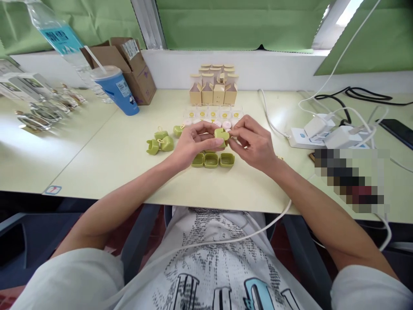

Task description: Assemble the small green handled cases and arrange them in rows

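Above the front part of the table, my left hand [197,144] grips a small light-green case [221,134] between thumb and fingers. My right hand [253,142] is curled, its thumb and index finger pinched at the right edge of the same case. Just below the hands, several open dark-green square trays [211,160] sit in a row, partly hidden behind. To the left lie several loose light-green cases [166,143], some with a thin loop attached. Behind my hands are pale pink round pieces [226,124] and clear pieces with yellow centres [213,114].
Upright small cardboard boxes [213,92] with raised flaps stand at the back. Farther left are a blue cup [118,92] with a straw, a brown carton [142,82] and a large bottle [64,41]. A power strip [303,137] with chargers and cables lies right.
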Demonstrator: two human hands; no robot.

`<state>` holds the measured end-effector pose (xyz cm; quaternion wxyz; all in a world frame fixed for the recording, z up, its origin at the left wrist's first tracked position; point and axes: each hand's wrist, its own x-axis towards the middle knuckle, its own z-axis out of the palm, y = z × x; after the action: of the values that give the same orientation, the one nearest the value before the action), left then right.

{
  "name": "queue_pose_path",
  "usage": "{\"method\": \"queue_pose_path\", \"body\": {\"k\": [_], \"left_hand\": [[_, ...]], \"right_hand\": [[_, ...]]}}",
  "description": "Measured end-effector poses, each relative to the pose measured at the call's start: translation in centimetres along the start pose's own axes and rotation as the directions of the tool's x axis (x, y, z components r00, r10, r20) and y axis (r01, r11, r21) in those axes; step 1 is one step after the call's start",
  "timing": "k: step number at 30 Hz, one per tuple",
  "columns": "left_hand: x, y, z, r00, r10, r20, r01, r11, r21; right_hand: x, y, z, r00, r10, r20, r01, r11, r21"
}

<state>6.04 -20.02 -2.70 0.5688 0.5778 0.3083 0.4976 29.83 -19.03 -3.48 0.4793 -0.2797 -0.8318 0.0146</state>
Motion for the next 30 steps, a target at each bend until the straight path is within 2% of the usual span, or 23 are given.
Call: {"method": "queue_pose_path", "body": {"k": [2, 4, 7, 8, 9, 12, 13, 14, 17, 19, 21, 22, 23, 25, 27, 29, 30], "left_hand": [[0.3, 0.1, -0.3, 0.998, 0.029, -0.050, -0.030, 0.999, -0.017], [0.7, 0.3, -0.8, 0.992, 0.058, -0.113, -0.061, 0.998, -0.024], [1.3, 0.5, -1.8, 0.977, 0.081, -0.199, -0.083, 0.997, -0.002], [1.5, 0.6, -2.1, 0.973, 0.078, -0.216, -0.078, 0.997, 0.008], [1.6, 0.6, -2.3, 0.970, 0.074, -0.231, -0.072, 0.997, 0.016], [1.7, 0.7, -2.6, 0.966, 0.046, -0.254, -0.039, 0.999, 0.031], [1.7, 0.7, -2.6, 0.966, 0.038, -0.257, -0.030, 0.999, 0.038], [1.6, 0.7, -2.5, 0.965, 0.033, -0.259, -0.022, 0.999, 0.045], [1.4, 0.9, -2.3, 0.965, 0.027, -0.259, -0.013, 0.998, 0.055], [1.3, 0.9, -2.2, 0.965, 0.019, -0.260, -0.006, 0.999, 0.052], [1.3, 0.9, -2.3, 0.966, 0.009, -0.259, 0.004, 0.999, 0.051], [1.3, 0.9, -2.3, 0.967, 0.005, -0.253, 0.009, 0.999, 0.053], [1.4, 0.8, -2.4, 0.970, 0.002, -0.244, 0.011, 0.999, 0.053], [1.4, 0.6, -2.6, 0.976, 0.005, -0.220, 0.006, 0.999, 0.051], [1.4, 0.4, -2.7, 0.983, 0.017, -0.185, -0.005, 0.998, 0.065], [1.3, 0.2, -2.6, 0.989, 0.038, -0.144, -0.022, 0.994, 0.108], [1.2, 0.1, -2.5, 0.992, 0.053, -0.119, -0.036, 0.990, 0.136]], "right_hand": [[0.4, 0.3, -1.2, 0.997, 0.071, -0.032, -0.072, 0.997, -0.014], [0.9, 1.2, -3.1, 0.989, 0.149, -0.016, -0.150, 0.987, -0.056], [1.7, 2.8, -6.5, 0.951, 0.277, 0.134, -0.252, 0.951, -0.181], [1.8, 3.3, -7.5, 0.913, 0.359, 0.194, -0.310, 0.920, -0.241], [2.0, 3.7, -8.4, 0.854, 0.458, 0.246, -0.382, 0.874, -0.299], [2.1, 4.5, -9.5, 0.631, 0.699, 0.335, -0.567, 0.711, -0.416], [2.1, 4.6, -9.4, 0.585, 0.730, 0.354, -0.587, 0.682, -0.436], [2.1, 4.8, -9.2, 0.568, 0.736, 0.368, -0.578, 0.675, -0.458], [1.8, 5.5, -8.3, 0.597, 0.700, 0.393, -0.433, 0.693, -0.576], [1.4, 6.0, -7.8, 0.590, 0.695, 0.410, -0.340, 0.675, -0.655], [1.1, 6.5, -7.7, 0.554, 0.710, 0.435, -0.321, 0.664, -0.675], [1.1, 6.6, -7.7, 0.552, 0.709, 0.438, -0.342, 0.672, -0.657], [1.0, 6.6, -7.8, 0.570, 0.699, 0.431, -0.380, 0.690, -0.617], [1.1, 6.1, -7.9, 0.671, 0.651, 0.354, -0.479, 0.746, -0.464], [1.3, 5.2, -7.4, 0.771, 0.596, 0.223, -0.560, 0.802, -0.207], [1.4, 3.6, -6.1, 0.802, 0.565, 0.193, -0.591, 0.797, 0.123], [1.4, 2.8, -5.2, 0.802, 0.543, 0.250, -0.597, 0.752, 0.281]]}}
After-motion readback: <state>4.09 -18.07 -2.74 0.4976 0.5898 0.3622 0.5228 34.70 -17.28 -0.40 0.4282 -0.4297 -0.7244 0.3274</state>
